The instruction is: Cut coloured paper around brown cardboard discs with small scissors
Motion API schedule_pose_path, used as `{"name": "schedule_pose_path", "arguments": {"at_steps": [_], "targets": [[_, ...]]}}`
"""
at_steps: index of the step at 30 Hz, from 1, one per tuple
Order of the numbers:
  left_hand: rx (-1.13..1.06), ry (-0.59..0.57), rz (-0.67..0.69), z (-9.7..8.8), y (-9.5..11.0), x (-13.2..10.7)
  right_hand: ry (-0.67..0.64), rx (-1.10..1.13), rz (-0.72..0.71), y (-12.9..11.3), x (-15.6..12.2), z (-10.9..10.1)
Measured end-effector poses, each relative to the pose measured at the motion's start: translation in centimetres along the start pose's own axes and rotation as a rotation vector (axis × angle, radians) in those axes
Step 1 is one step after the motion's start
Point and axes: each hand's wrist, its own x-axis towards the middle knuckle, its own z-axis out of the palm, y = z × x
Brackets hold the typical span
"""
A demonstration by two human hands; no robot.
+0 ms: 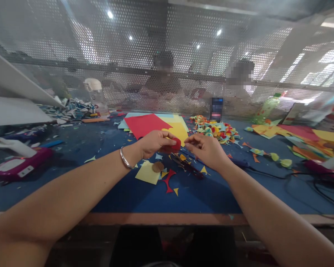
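Note:
My left hand point(153, 142), with a silver bangle on its wrist, pinches a small round red paper piece point(176, 144) above the blue table top point(206, 193). My right hand point(207, 148) is right beside it, fingers curled and pinched toward the same red piece. Under the hands lie dark scissors point(187, 165), a yellow paper square point(147, 173), a small brown disc point(157, 167) and a red cut-out scrap point(168, 180). Behind the hands lie a red sheet point(146, 124) and a yellow sheet point(179, 130).
A heap of folded colourful paper bits point(215, 129) sits behind my right hand. Coloured sheets point(303, 139) spread at the right, with black cables point(308, 178). A magenta device point(19, 165) is at left, a bottle point(96, 94) at back. Two people sit behind a perforated screen point(183, 55).

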Motion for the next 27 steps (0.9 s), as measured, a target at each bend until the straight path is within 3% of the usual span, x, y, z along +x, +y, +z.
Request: {"name": "schedule_pose_path", "arguments": {"at_steps": [6, 9, 13, 21, 27], "targets": [[-0.127, 0.015, -0.063, 0.4, 0.3, -0.1, 0.068, -0.043, -0.286, -0.3, -0.4, 0.2], [-0.15, -0.001, -0.081, 0.7, 0.3, -0.2, 0.068, -0.109, -0.347, -0.4, -0.6, 0.3], [-0.155, -0.006, -0.052, 1.3, 0.2, -0.6, 0.045, -0.126, -0.322, -0.7, -0.6, 0.3], [-0.181, 0.018, 0.13, 2.5, 0.5, -1.4, 0.097, 0.18, -0.112, -1.1, -0.5, 0.2], [-0.073, 0.009, 0.303, 2.5, -0.3, -1.1, 0.085, 0.24, -0.061, -1.1, -0.4, 0.2]]}}
